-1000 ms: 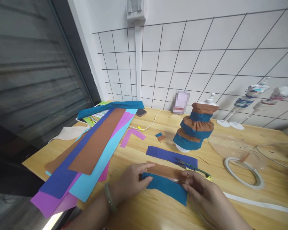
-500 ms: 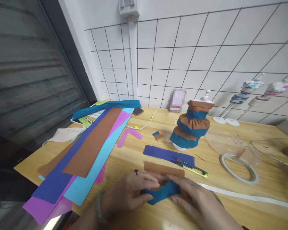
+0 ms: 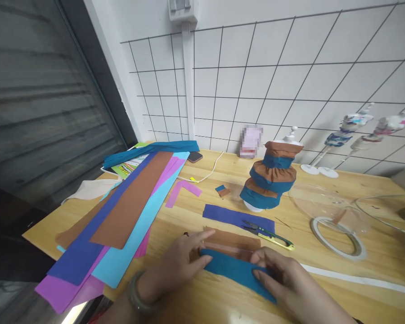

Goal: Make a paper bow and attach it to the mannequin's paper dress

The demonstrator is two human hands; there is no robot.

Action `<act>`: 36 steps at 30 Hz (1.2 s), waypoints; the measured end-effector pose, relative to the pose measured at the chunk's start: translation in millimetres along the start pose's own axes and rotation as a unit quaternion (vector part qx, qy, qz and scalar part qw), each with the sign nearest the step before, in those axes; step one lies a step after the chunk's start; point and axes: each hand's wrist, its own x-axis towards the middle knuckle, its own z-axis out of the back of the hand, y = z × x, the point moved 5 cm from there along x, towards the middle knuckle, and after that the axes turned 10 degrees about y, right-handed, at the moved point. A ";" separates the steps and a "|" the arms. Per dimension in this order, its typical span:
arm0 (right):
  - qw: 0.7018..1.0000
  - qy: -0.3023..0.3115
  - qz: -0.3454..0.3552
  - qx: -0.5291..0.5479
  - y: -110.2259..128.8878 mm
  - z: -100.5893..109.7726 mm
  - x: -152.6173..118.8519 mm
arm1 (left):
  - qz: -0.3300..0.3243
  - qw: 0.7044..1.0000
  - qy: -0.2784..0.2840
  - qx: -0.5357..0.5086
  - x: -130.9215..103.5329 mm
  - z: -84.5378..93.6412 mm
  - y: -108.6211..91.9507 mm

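Note:
A teal strip (image 3: 236,268), cloth or crepe paper, stretches between my two hands just above the table's near side. My left hand (image 3: 177,258) has its thumb on the strip's left end, with the index finger reaching over a brown strip (image 3: 232,239). My right hand (image 3: 280,274) pinches the teal strip near its right end between thumb and fingers. The brown strip lies flat directly behind, partly overlapped by the teal one. Farther back, thread snips (image 3: 273,237) with a yellow-green handle rest partly on a dark blue strip (image 3: 222,213).
Long coloured strips (image 3: 131,216) are piled at left. A small dress form (image 3: 272,175) wrapped in brown and teal stands at the back. On the right are a tape roll (image 3: 339,238), a white ribbon (image 3: 351,279) and clear plastic (image 3: 317,202). Purple scraps (image 3: 180,191) lie mid-table.
The teal strip was bunched between my hands and is now spread out straighter. My right hand has shifted slightly right along it, and my left hand a little left.

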 end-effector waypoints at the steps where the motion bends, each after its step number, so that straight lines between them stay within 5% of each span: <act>1: 1.000 -0.021 -0.004 0.005 -2.4 2.8 0.7 | 0.017 1.000 -0.004 0.007 1.5 -0.2 2.2; 7: 0.995 -0.091 -0.029 -0.012 -16.0 7.8 2.4 | 0.045 0.998 -0.010 0.034 8.3 -3.3 7.1; 36: 0.985 -0.078 -0.108 -0.113 -30.8 3.0 7.4 | 0.034 0.994 0.003 0.100 19.6 -12.3 7.8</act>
